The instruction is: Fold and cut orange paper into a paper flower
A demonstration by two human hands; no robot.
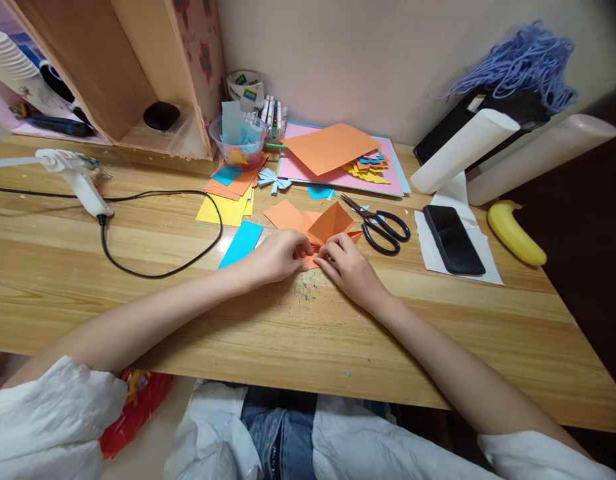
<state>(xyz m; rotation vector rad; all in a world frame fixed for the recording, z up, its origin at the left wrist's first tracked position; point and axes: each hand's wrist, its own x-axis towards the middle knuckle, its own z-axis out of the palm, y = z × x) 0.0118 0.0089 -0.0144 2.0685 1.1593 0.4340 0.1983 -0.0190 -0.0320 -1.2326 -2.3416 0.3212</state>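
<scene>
I've got both hands down on the wooden counter now, meeting over a folded orange paper that lies near the middle, its raised flap standing up just behind the fingertips. My left hand comes in from the left, its grip pinched together on the near edge of the orange paper; my right hand sits just beside it, fingers curled and its grip also pressed down on that same edge, the two hands almost touching. A blue sheet lies just left of the left hand, a yellow sheet beyond it. Black scissors rest just right of the paper, then a black phone on white paper, and a banana farther right. A glue gun lies well off to the left, cord looping toward the middle.
</scene>
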